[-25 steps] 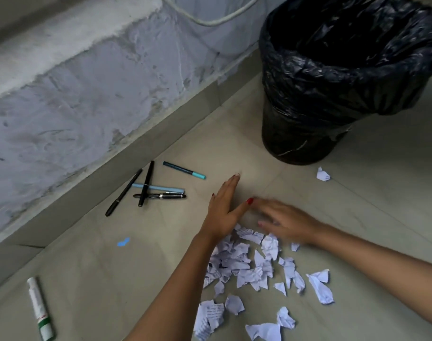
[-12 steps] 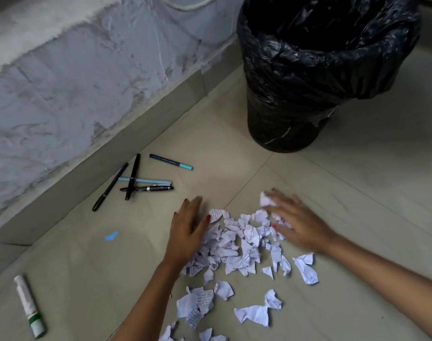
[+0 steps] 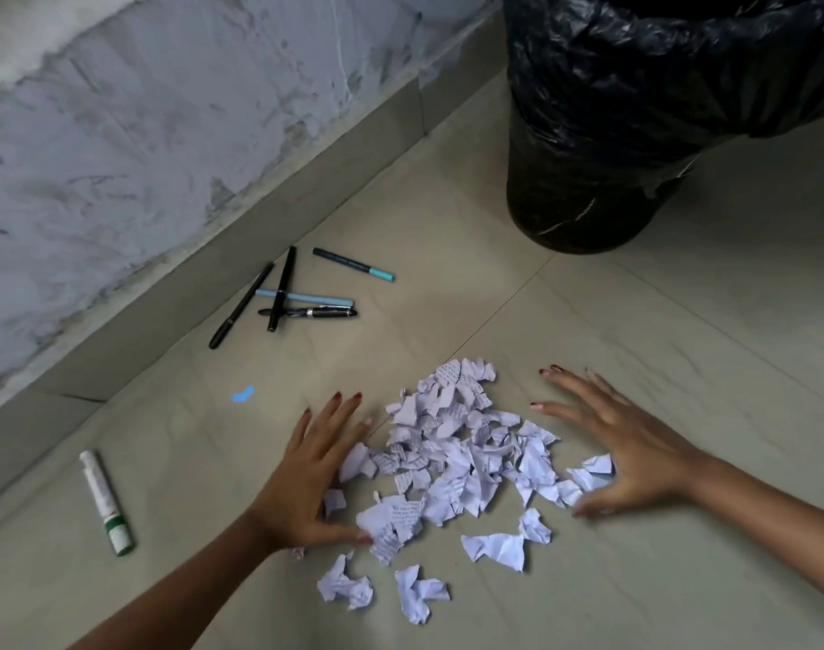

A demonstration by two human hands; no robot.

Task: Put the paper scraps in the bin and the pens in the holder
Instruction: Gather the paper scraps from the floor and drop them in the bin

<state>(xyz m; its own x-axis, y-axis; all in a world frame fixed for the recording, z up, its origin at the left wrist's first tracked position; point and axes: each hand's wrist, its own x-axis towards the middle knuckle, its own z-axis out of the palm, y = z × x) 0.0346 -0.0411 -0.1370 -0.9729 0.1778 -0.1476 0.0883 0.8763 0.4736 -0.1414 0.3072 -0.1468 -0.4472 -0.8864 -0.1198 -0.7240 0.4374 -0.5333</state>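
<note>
A heap of torn white paper scraps (image 3: 461, 452) lies on the tiled floor between my hands. My left hand (image 3: 307, 476) rests flat against the heap's left side, fingers spread, thumb touching a scrap. My right hand (image 3: 635, 457) lies flat at the heap's right side, fingers apart, thumb against a few scraps. A few loose scraps (image 3: 419, 593) sit nearer to me. Several pens (image 3: 283, 297) lie crossed near the wall, with a teal-tipped pen (image 3: 354, 265) beside them. The bin (image 3: 635, 133), lined with a black bag, stands at the upper right. No holder is in view.
A white tube with a green cap (image 3: 106, 501) lies on the floor at the left. A small blue mark (image 3: 242, 395) shows on the tile. The grey wall and its skirting (image 3: 241, 218) run diagonally along the left.
Both hands swept toward me along the floor and spread apart to the heap's sides. The scraps are gathered into a tighter heap, including the one that lay near the bin.
</note>
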